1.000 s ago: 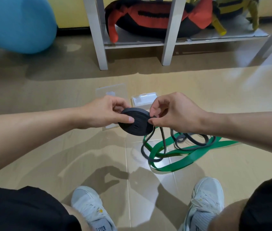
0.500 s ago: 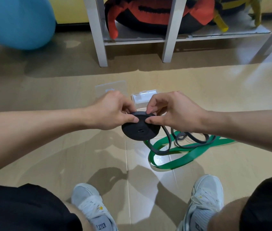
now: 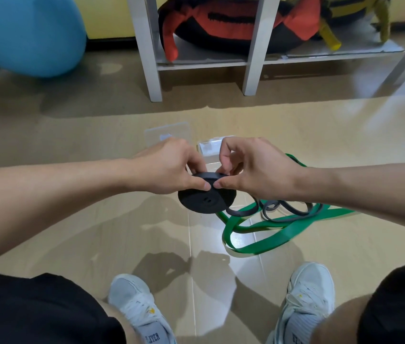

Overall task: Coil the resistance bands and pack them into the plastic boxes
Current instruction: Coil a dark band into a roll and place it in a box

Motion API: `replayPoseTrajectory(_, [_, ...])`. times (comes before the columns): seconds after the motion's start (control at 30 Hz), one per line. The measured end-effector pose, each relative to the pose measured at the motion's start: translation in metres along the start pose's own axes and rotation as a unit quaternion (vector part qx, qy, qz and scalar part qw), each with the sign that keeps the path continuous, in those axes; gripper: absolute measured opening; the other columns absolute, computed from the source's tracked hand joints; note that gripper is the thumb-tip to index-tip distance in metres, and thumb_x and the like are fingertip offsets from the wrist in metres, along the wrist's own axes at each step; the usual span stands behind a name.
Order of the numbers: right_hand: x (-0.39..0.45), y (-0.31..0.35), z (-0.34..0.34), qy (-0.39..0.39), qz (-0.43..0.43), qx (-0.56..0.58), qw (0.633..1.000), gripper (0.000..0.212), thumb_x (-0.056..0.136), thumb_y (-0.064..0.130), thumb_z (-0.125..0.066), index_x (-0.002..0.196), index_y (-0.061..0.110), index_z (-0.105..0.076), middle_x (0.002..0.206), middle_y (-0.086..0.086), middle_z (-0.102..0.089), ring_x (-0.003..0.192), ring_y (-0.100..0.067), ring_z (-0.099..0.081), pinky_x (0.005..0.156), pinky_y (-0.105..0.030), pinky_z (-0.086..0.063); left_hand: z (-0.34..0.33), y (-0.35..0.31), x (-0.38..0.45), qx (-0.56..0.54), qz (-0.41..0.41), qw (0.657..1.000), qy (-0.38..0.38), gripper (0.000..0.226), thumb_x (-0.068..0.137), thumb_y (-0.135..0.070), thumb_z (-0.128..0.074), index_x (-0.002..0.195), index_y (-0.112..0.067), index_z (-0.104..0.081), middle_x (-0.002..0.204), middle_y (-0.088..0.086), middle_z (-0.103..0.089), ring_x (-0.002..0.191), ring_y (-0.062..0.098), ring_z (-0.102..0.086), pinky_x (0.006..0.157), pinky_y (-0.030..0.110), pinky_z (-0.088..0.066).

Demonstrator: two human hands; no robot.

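Nearest are two white shoes on the tan floor, with black shorts at the bottom corners. Above the floor between the shoes and the boxes, both hands hold a tightly wound black coil, tilted so its flat face shows. The left hand pinches the coil's upper rim between thumb and curled fingers; the right hand pinches the same rim just beside it, thumb tips almost touching. The loose black band trails from the coil's right side down onto the floor, lying looped over a green band spread there. Just beyond the hands sit two clear plastic boxes: one behind the left hand, one between the hands. Farther off stands a white rack holding a red and black bag, with a blue ball at the far left
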State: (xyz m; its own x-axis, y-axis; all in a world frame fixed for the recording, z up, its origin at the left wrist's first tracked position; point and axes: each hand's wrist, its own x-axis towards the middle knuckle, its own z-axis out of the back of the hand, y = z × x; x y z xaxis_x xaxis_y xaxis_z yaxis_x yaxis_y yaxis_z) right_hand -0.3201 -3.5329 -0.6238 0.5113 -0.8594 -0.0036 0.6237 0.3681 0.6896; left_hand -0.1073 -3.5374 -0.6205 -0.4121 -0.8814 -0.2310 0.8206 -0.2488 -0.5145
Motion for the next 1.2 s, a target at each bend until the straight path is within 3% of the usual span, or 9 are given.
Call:
replayPoseTrajectory(0.13, [0.001, -0.002, 0.003, -0.007, -0.020, 0.043, 0.999, 0.031, 0.074, 0.026, -0.090, 0.076, 0.019, -0.060, 0.075, 0.002, -0.074, 0.066, -0.011, -0.068, 0.061, -0.027, -0.056, 0.000, 0.005, 0.002, -0.061, 0.002, 0.998, -0.016, 0.009, 0.082, -0.029, -0.085, 0.084, -0.020, -0.083, 0.067, -0.009, -0.073, 0.057, 0.004, -0.058, 0.060, 0.033, -0.051])
replayPoseTrajectory(0.23, [0.001, -0.010, 0.009, -0.005, -0.040, 0.068, 0.997, 0.030, 0.072, 0.028, -0.091, 0.077, 0.015, -0.064, 0.076, 0.000, -0.075, 0.068, -0.012, -0.071, 0.063, -0.027, -0.059, 0.002, 0.012, 0.001, -0.161, 0.045, 0.986, -0.007, 0.007, 0.083, -0.020, -0.085, 0.086, -0.014, -0.084, 0.075, 0.008, -0.078, 0.069, 0.018, -0.070, 0.077, 0.043, -0.064])
replayPoseTrajectory(0.5, [-0.004, -0.018, 0.005, 0.015, -0.073, 0.079, 0.994, 0.024, 0.073, 0.021, -0.091, 0.083, 0.021, -0.069, 0.078, 0.004, -0.077, 0.073, -0.022, -0.073, 0.075, -0.049, -0.060, 0.000, 0.019, -0.005, -0.226, 0.084, 0.969, 0.044, 0.012, 0.081, -0.017, -0.086, 0.091, -0.014, -0.081, 0.087, 0.007, -0.080, 0.079, 0.013, -0.073, 0.080, 0.030, -0.063])
replayPoseTrajectory(0.6, [-0.003, -0.010, 0.003, 0.034, -0.052, 0.056, 0.996, 0.020, 0.076, 0.019, -0.087, 0.085, 0.023, -0.070, 0.076, 0.010, -0.076, 0.070, -0.013, -0.072, 0.076, -0.040, -0.060, -0.001, 0.008, -0.003, -0.172, 0.047, 0.983, 0.055, 0.025, 0.077, -0.029, -0.089, 0.100, -0.025, -0.080, 0.086, -0.010, -0.079, 0.081, 0.006, -0.073, 0.077, 0.022, -0.059])
replayPoseTrajectory(0.67, [-0.002, -0.003, 0.000, 0.041, -0.030, 0.038, 0.998, 0.018, 0.077, 0.020, -0.086, 0.085, 0.026, -0.071, 0.074, 0.013, -0.074, 0.067, -0.005, -0.069, 0.072, -0.029, -0.058, -0.004, -0.003, 0.000, -0.097, 0.020, 0.994, 0.045, 0.019, 0.075, -0.035, -0.090, 0.088, -0.027, -0.080, 0.068, -0.021, -0.072, 0.066, -0.002, -0.066, 0.064, 0.016, -0.052])
replayPoseTrajectory(0.77, [-0.002, 0.003, -0.001, 0.038, -0.011, 0.034, 0.999, 0.020, 0.076, 0.022, -0.087, 0.083, 0.031, -0.072, 0.075, 0.013, -0.074, 0.067, -0.003, -0.067, 0.068, -0.020, -0.055, -0.005, -0.006, 0.004, -0.041, 0.007, 0.999, 0.030, 0.020, 0.075, -0.035, -0.089, 0.067, -0.029, -0.072, 0.047, -0.019, -0.054, 0.050, 0.002, -0.050, 0.048, 0.014, -0.034])
replayPoseTrajectory(0.87, [-0.001, -0.002, 0.001, 0.015, -0.011, 0.077, 0.997, 0.022, 0.074, 0.021, -0.089, 0.082, 0.028, -0.070, 0.079, 0.009, -0.076, 0.069, -0.007, -0.069, 0.073, -0.027, -0.058, -0.003, 0.001, 0.003, -0.118, 0.034, 0.992, 0.013, 0.012, 0.077, -0.027, -0.089, 0.075, -0.022, -0.078, 0.051, -0.016, -0.063, 0.050, 0.000, -0.054, 0.050, 0.011, -0.039])
replayPoseTrajectory(0.97, [0.000, -0.010, 0.005, -0.016, -0.027, 0.101, 0.994, 0.030, 0.071, 0.026, -0.091, 0.078, 0.022, -0.062, 0.077, 0.000, -0.075, 0.068, -0.014, -0.069, 0.070, -0.036, -0.059, -0.001, 0.006, -0.001, -0.232, 0.067, 0.970, 0.003, 0.011, 0.079, -0.014, -0.087, 0.085, -0.009, -0.080, 0.068, 0.002, -0.074, 0.059, 0.007, -0.065, 0.053, 0.015, -0.048])
replayPoseTrajectory(1.2, [-0.001, -0.018, 0.007, -0.003, -0.060, 0.158, 0.986, 0.026, 0.072, 0.019, -0.090, 0.084, 0.013, -0.068, 0.077, -0.006, -0.077, 0.068, -0.014, -0.070, 0.066, -0.028, -0.057, -0.001, 0.012, -0.004, -0.329, 0.108, 0.938, 0.020, 0.012, 0.087, -0.010, -0.079, 0.093, -0.001, -0.073, 0.075, 0.004, -0.076, 0.060, 0.008, -0.068, 0.053, 0.017, -0.051])
